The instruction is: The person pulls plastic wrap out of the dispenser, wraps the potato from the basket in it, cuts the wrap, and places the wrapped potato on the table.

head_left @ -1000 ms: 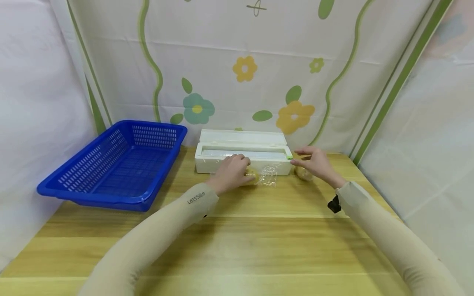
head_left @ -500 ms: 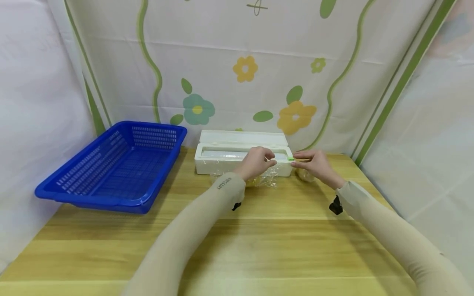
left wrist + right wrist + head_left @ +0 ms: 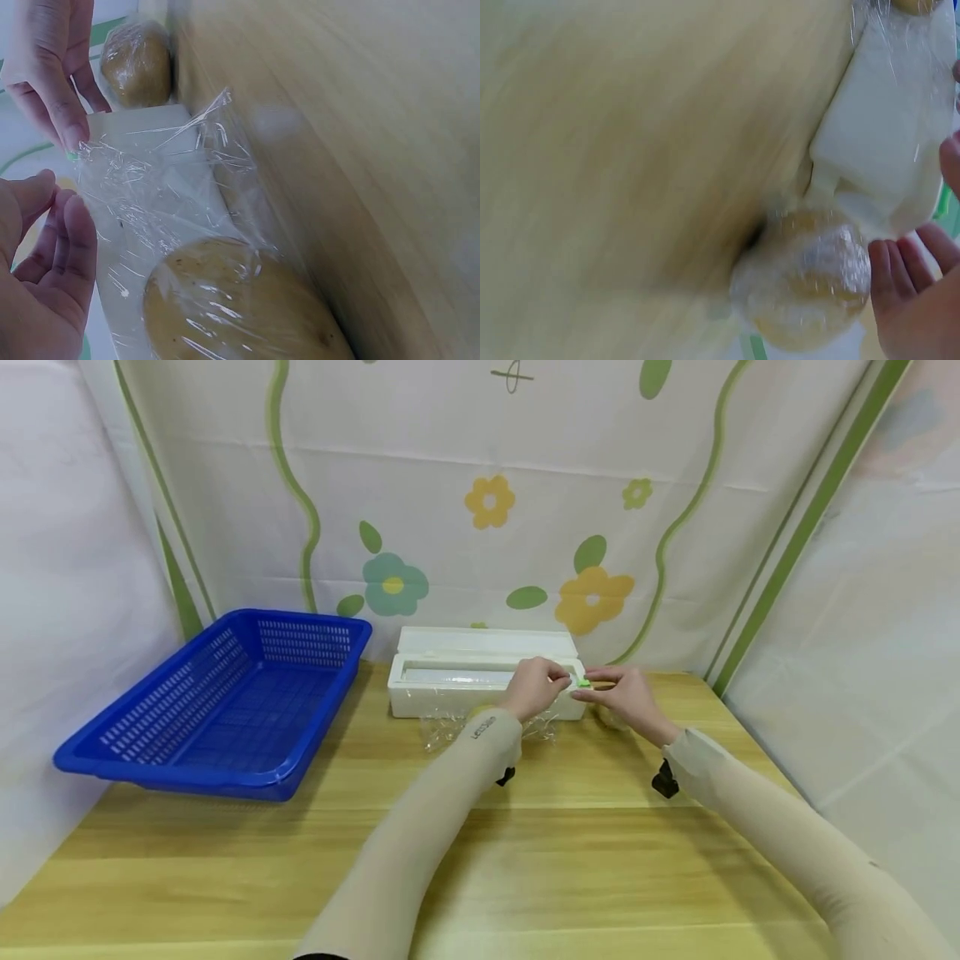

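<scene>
A white plastic wrap box (image 3: 420,702) stands at the table's back, lid raised, its roll showing inside. Clear plastic wrap (image 3: 161,184) hangs over its front and covers a potato (image 3: 232,307), largely hidden behind the left arm in the head view. My left hand (image 3: 531,687) is over the box's right part, thumb and forefinger pinched together at the wrap's edge. At the right end, my right hand (image 3: 628,700) has finger and thumb about the small green slide cutter (image 3: 584,682). A second potato (image 3: 802,285), wrapped in film, lies below the right hand.
A blue plastic basket (image 3: 285,768) with slotted sides sits at the left of the wooden table (image 3: 570,877). Behind the box hangs a flower-patterned curtain (image 3: 442,510), and white cloth walls stand at both sides.
My left hand has let go of the potato and moved right and up to the box's right end, close to my right hand. The right hand stays at the green cutter.
</scene>
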A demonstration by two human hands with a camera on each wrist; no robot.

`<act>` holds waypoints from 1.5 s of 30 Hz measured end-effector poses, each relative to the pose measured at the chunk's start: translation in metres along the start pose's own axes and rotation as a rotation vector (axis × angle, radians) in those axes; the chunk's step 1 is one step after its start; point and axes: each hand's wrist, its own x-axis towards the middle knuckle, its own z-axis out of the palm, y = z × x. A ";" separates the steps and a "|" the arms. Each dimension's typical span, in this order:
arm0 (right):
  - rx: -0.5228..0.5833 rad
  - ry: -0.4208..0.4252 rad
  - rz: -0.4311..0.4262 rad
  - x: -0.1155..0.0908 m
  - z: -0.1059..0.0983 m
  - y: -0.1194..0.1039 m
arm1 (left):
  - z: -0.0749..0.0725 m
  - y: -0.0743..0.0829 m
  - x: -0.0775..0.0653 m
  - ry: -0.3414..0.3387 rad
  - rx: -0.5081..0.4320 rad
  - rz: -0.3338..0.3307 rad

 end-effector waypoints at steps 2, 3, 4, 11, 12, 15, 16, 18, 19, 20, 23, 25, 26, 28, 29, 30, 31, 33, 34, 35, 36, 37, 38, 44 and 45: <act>-0.018 0.032 -0.001 0.002 0.003 0.009 | 0.002 0.000 0.002 -0.002 0.000 -0.009; -0.032 0.046 -0.005 0.003 0.004 0.013 | 0.003 0.001 0.004 -0.007 -0.001 -0.012; -0.047 0.061 -0.005 0.004 0.005 0.016 | 0.003 0.001 0.005 -0.015 -0.003 -0.017; -0.153 0.105 -0.056 0.007 0.004 0.025 | 0.011 0.007 0.015 -0.052 0.050 -0.062; -0.156 0.107 -0.061 0.008 0.004 0.025 | 0.012 0.008 0.017 -0.053 0.064 -0.063; -0.150 0.106 -0.065 0.008 0.003 0.027 | 0.016 0.011 0.021 -0.064 0.093 -0.079; -0.150 0.102 -0.069 0.008 0.002 0.027 | 0.017 0.012 0.022 -0.067 0.101 -0.088; -0.166 0.097 -0.080 0.007 0.002 0.027 | 0.019 0.013 0.022 -0.071 0.113 -0.102; -0.174 0.094 -0.083 0.007 0.002 0.027 | 0.019 0.013 0.023 -0.073 0.119 -0.110; -0.191 0.089 -0.091 0.007 0.002 0.027 | 0.019 0.013 0.023 -0.071 0.125 -0.114; -0.247 0.075 -0.112 0.009 0.001 0.025 | 0.017 0.011 0.024 -0.064 0.147 -0.112; -0.271 0.065 -0.119 0.010 0.001 0.024 | 0.015 0.009 0.026 -0.065 0.157 -0.103; -0.290 0.060 -0.128 0.010 0.000 0.023 | 0.014 0.008 0.027 -0.070 0.160 -0.098; -0.308 0.054 -0.151 0.011 0.001 0.023 | 0.012 0.007 0.027 -0.085 0.167 -0.093; -0.322 0.053 -0.168 0.011 0.000 0.022 | 0.010 0.006 0.027 -0.094 0.173 -0.089; -0.339 0.053 -0.188 0.011 0.000 0.021 | 0.009 0.006 0.027 -0.103 0.177 -0.086; -0.357 0.055 -0.209 0.010 0.000 0.020 | 0.008 0.006 0.027 -0.111 0.183 -0.085; -0.389 0.055 -0.248 0.010 0.001 0.018 | 0.006 0.005 0.025 -0.119 0.196 -0.077; -0.401 0.055 -0.263 0.010 0.001 0.018 | 0.005 0.005 0.025 -0.120 0.200 -0.071; -0.410 0.058 -0.270 0.010 0.002 0.017 | 0.004 0.005 0.024 -0.120 0.202 -0.062; -0.413 0.060 -0.273 0.010 0.002 0.017 | 0.004 0.005 0.024 -0.119 0.204 -0.054; -0.413 0.060 -0.275 0.010 0.001 0.017 | 0.003 0.005 0.024 -0.117 0.208 -0.045; -0.410 0.060 -0.274 0.010 0.001 0.017 | 0.002 0.005 0.024 -0.116 0.209 -0.039; -0.413 0.050 -0.269 0.012 0.000 0.020 | 0.000 0.001 0.026 -0.116 0.213 -0.050; -0.418 0.048 -0.270 0.012 0.000 0.020 | 0.000 0.000 0.027 -0.117 0.212 -0.050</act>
